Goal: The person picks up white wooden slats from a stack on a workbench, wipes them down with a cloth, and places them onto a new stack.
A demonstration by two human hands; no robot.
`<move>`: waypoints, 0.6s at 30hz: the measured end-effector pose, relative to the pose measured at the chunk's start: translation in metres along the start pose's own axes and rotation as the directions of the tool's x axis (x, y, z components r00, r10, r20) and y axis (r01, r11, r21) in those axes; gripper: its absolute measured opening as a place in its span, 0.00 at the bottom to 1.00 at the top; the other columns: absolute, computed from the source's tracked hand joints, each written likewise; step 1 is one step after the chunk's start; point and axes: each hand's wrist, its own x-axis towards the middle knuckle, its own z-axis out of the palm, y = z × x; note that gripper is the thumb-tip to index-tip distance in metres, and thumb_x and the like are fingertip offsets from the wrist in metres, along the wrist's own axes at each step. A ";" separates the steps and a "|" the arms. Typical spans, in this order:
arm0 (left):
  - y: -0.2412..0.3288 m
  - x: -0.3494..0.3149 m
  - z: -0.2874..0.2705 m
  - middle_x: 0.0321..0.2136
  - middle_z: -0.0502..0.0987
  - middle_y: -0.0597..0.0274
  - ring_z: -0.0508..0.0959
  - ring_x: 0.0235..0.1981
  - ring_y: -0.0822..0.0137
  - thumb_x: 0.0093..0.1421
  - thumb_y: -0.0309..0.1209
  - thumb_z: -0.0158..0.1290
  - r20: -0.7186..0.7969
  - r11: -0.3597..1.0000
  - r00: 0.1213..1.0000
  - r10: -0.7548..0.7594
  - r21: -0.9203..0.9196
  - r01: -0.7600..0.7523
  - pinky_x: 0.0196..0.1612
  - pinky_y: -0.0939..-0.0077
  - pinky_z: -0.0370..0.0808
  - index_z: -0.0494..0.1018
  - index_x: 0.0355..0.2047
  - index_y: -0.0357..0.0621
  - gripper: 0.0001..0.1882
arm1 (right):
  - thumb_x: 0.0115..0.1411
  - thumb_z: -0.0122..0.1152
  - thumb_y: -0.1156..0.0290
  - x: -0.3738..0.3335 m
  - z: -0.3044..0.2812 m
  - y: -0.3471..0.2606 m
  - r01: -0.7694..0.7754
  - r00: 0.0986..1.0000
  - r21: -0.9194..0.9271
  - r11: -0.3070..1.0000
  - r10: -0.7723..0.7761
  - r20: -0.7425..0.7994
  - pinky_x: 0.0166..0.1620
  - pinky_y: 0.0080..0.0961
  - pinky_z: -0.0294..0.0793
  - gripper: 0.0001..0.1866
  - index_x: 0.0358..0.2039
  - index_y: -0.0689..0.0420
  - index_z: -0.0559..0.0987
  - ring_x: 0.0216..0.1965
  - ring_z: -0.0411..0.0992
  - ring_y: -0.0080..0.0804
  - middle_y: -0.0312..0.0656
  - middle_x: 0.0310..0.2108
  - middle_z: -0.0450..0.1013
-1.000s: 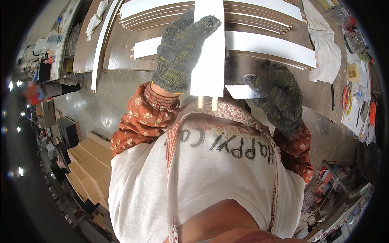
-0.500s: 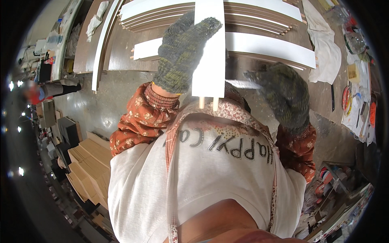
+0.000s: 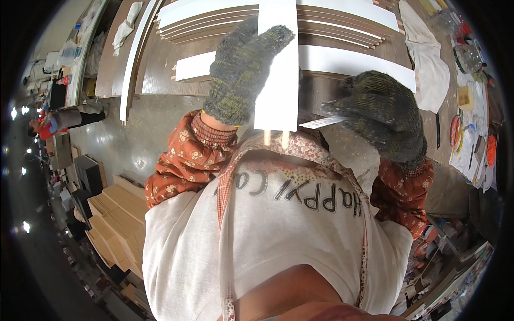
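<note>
Plainly, our left grip [image 3: 238,75], in a dark knitted glove flecked with yellow-green, is closed on a long white board [image 3: 278,85], its thumb lying across the white face and the rest of it along the left edge; the fingers underneath are hidden from us. That board points straight away from our body, with two pale wooden dowels [image 3: 267,138] sticking out of its near end, just above our pale apron [image 3: 310,241].

Our right grip [image 3: 380,109], gloved alike, is bent and closed around a thin, flat, pale strip [image 3: 321,122], whose kind we cannot tell. Its free end points left, just beside the board's near right corner; whether the two touch, we cannot make out.

Beyond our hands, a stack of white-faced boards [image 3: 348,15] with brown edges and dowelled ends lies crosswise on the brown tabletop [image 3: 155,77], and a nearer crosswise board [image 3: 353,63] passes behind the one we hold. A white cloth [image 3: 432,80] drapes at the right, and a narrow white length [image 3: 130,80] runs along the left, near a crumpled rag [image 3: 127,27]. Flattened cardboard [image 3: 120,230] is piled at our left, and farther off we see another person [image 3: 53,122].
</note>
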 end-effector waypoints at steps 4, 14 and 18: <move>0.007 0.005 -0.013 0.47 0.72 0.57 0.70 0.49 0.62 0.56 0.18 0.44 0.207 0.785 0.960 0.188 0.556 -0.274 0.54 0.72 0.67 0.70 0.46 0.41 0.17 | 0.48 0.60 0.81 0.007 -0.002 0.000 -0.060 0.998 0.212 0.975 0.064 -0.009 0.38 0.26 0.73 0.16 0.39 0.65 0.74 0.33 0.73 0.35 0.45 0.34 0.73; 0.000 -0.003 -0.009 0.46 0.72 0.66 0.72 0.47 0.63 0.50 0.14 0.45 0.081 0.819 0.986 0.148 0.549 -0.168 0.49 0.72 0.72 0.71 0.47 0.54 0.25 | 0.55 0.52 0.80 -0.002 0.043 -0.002 -0.158 0.893 0.762 0.628 0.421 -0.161 0.40 0.24 0.76 0.11 0.40 0.63 0.75 0.40 0.73 0.36 0.45 0.34 0.74; 0.006 -0.008 -0.013 0.49 0.71 0.63 0.70 0.50 0.60 0.52 0.18 0.44 0.156 0.810 0.986 0.058 0.570 -0.138 0.54 0.68 0.66 0.66 0.52 0.53 0.27 | 0.55 0.57 0.74 -0.022 0.062 -0.003 -0.123 0.879 0.880 0.460 0.462 -0.119 0.39 0.21 0.75 0.10 0.38 0.61 0.76 0.39 0.73 0.32 0.45 0.35 0.75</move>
